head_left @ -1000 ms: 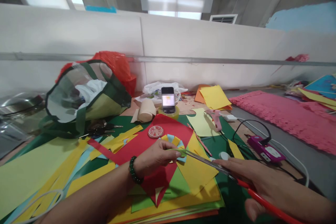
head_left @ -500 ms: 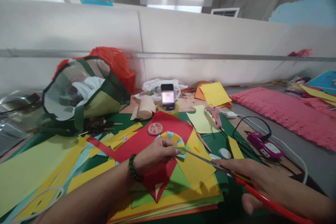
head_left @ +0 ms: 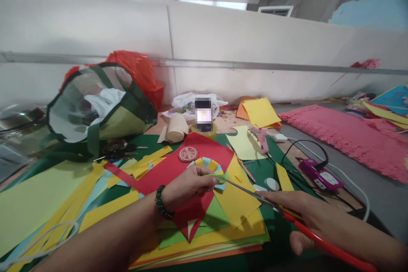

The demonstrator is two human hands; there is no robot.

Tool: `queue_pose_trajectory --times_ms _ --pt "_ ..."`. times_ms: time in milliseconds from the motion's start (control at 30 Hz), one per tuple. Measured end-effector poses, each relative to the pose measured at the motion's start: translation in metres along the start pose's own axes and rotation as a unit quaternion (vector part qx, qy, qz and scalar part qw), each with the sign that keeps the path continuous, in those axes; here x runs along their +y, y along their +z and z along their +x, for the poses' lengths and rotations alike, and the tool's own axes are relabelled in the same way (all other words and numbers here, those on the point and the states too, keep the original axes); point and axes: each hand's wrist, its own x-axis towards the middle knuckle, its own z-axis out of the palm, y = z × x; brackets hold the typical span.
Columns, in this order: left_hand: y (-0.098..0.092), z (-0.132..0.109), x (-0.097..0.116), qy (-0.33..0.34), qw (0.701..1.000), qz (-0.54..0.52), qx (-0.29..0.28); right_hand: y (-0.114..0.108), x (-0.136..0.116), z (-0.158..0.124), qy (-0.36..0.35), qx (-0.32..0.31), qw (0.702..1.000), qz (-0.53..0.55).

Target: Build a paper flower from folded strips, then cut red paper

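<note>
Now, left hand (head_left: 193, 185) pinching a small light-green paper piece (head_left: 221, 176), its long axis running roughly sideways, free end pointing right beyond the fingertips, right hand (head_left: 314, 210) gripping red-handled scissors (head_left: 270, 205), slim silver blades slanting up-left toward the pinching fingers.

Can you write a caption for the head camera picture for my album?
Left hand pinching a small green piece, right hand holding red-handled scissors, above colorful sheets.

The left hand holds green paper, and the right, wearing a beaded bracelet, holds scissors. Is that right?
Not quite: in the head view, the left hand wears the beaded bracelet. It does hold green paper, and the right hand holds scissors.
</note>
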Motion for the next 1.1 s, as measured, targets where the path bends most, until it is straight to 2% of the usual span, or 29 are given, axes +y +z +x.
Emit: queue_pose_trajectory --times_ms 367,533,1100 --pt "-0.0018 0.0003 -0.0022 -0.009 1.000 -0.007 -0.012 0.0055 0.0093 -0.0056 -0.004 0.027 0.999 -0.040" --pt "-0.0005 0.0012 -0.0037 -0.015 1.000 0.005 0.002 0.0069 0.0067 -0.0063 0.000 0.037 0.998 -0.052" --pt "0.0002 0.0015 -0.0054 -0.012 1.000 0.008 0.018 0.0056 0.0078 -0.0043 -0.018 0.008 1.000 -0.008"
